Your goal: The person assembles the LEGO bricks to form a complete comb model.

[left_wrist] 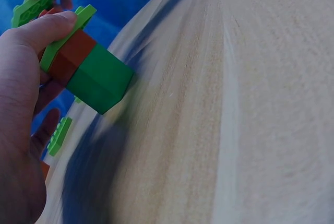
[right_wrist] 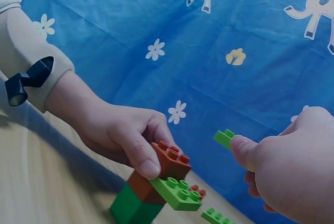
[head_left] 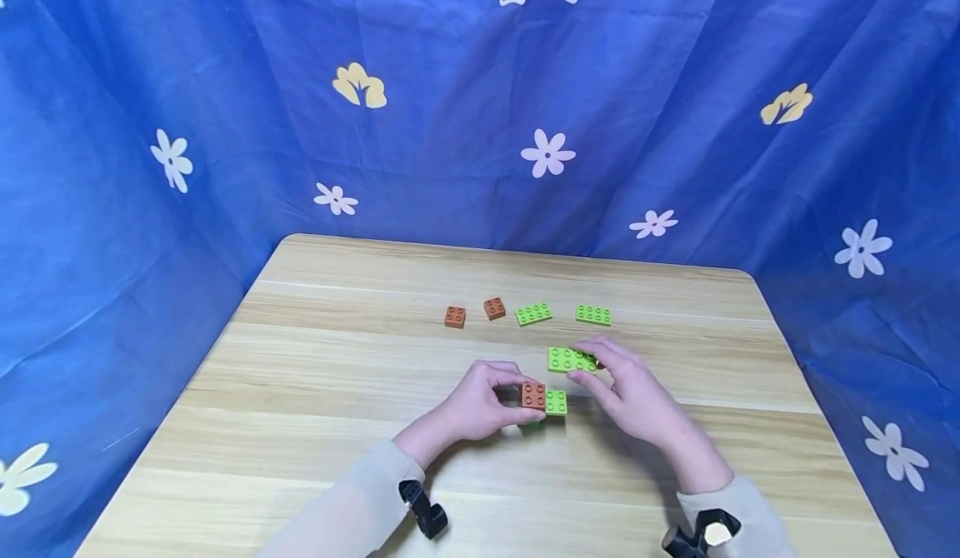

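My left hand [head_left: 480,404] grips a small stack of toy building bricks between thumb and fingers. At its bottom is a dark green brick [right_wrist: 136,207], then a brown brick [left_wrist: 73,57]. A thin light green plate [head_left: 556,402] above that juts out to the right, and another brown brick [head_left: 533,395] caps its left part. Just beyond the stack, my right hand [head_left: 630,387] pinches a second light green studded plate [head_left: 562,360] by its right end. In the right wrist view, that plate [right_wrist: 224,138] is held up, apart from the stack.
Farther back on the wooden table [head_left: 337,375] lie two brown bricks [head_left: 455,316] and two light green plates [head_left: 533,314] in a loose row. A blue patterned cloth [head_left: 450,125] hangs behind the table and along its sides.
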Demonstrator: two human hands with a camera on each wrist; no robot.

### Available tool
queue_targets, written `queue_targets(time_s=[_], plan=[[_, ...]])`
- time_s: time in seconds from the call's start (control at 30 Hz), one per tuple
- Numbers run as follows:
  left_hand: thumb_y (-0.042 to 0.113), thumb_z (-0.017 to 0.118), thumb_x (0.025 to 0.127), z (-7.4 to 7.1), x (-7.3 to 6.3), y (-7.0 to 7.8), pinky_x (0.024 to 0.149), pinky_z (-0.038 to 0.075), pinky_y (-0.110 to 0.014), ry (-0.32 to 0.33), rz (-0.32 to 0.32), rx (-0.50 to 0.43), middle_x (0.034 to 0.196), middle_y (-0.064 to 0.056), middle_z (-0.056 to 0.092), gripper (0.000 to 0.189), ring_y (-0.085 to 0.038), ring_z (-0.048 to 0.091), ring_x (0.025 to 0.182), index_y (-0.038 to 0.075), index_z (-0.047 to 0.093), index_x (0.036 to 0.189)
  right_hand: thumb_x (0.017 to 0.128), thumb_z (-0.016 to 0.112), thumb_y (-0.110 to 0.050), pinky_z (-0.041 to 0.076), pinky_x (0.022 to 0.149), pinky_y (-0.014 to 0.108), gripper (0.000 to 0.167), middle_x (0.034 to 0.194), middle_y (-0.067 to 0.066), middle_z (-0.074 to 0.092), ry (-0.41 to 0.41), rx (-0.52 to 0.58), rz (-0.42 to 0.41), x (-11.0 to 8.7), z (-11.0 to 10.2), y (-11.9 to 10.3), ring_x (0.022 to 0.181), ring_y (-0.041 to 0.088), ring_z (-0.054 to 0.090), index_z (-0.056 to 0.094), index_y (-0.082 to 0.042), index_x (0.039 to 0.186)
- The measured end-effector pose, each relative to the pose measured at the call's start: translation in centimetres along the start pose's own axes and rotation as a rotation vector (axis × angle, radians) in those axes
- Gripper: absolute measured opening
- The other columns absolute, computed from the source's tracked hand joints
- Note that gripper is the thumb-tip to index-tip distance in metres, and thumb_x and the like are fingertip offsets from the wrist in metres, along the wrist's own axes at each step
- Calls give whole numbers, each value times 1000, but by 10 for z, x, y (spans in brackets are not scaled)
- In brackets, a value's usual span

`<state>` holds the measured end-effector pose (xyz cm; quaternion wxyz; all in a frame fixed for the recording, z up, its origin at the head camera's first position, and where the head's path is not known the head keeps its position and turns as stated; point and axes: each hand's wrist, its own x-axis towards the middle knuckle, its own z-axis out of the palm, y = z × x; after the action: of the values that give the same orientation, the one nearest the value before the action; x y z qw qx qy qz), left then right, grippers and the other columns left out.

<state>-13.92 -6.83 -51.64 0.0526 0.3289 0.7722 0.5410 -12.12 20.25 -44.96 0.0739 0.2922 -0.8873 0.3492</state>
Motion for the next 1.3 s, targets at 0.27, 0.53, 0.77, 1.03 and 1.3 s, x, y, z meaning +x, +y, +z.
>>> queue_targets(time_s=[0.27,0.53,0.77,1.03,1.3], plan=[[29,94,83,0,1,-2,79,58,-38,-6,15,-16,92,16,74,30,-11,69,84,19,83,110,105,70,-27,52,107,47,41,132,0,68,-44,27,-14,1,9,-10,125,23,64,64,-7,140],[26,94,83,1,1,-4,77,59,-33,8,46,-21,94,15,74,28,-11,69,85,19,83,108,104,71,-27,54,104,43,37,129,-6,67,-57,33,-54,-2,19,-15,122,16,64,65,-12,138],[26,94,83,2,0,-5,75,58,-34,12,47,-25,89,14,73,22,-14,67,80,23,82,102,102,73,-23,57,99,41,37,126,-7,67,-60,36,-98,-5,27,-16,118,13,65,66,-9,135],[28,94,84,1,0,-4,71,57,-36,8,45,-12,88,15,73,24,-17,68,80,22,83,104,101,74,-24,58,95,38,37,124,-9,67,-79,41,-102,-7,30,-17,114,10,64,67,-9,134],[28,94,84,0,-1,-3,71,57,-38,3,43,-6,88,16,72,24,-21,68,80,22,83,104,100,76,-22,59,90,37,35,119,-10,68,-63,29,-134,-8,32,-18,108,8,64,69,-10,132]])
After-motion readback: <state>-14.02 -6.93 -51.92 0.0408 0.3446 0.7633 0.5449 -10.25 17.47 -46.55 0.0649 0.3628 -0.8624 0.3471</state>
